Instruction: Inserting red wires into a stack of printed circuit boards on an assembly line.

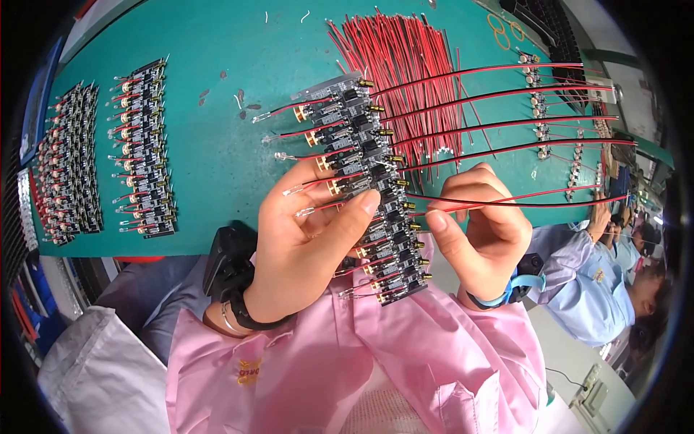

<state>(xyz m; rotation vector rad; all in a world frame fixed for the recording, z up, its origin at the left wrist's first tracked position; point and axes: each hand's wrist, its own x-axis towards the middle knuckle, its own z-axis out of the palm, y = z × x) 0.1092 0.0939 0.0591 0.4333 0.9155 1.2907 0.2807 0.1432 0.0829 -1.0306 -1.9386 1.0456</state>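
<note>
My left hand (300,249) grips a long strip of joined black circuit boards (387,192), thumb on its face and fingers beneath. Short red and black leads with small clear tips stick out along the strip's left edge, beside round brass-coloured parts. Several long red-and-black wires (499,153) run rightward from the upper part of its right edge. Close to that edge, my right hand (488,235) has thumb and forefinger drawn together on a red-and-black wire. The exact pinch point is partly hidden by the fingers.
Loose red-and-black wires (405,79) lie in a thick bundle on the green mat (217,29). More board strips (144,148) rest at left, with a stack (69,163) beyond. Rubber bands (499,32) lie at far right. Another person in a blue shirt (589,289) sits at right.
</note>
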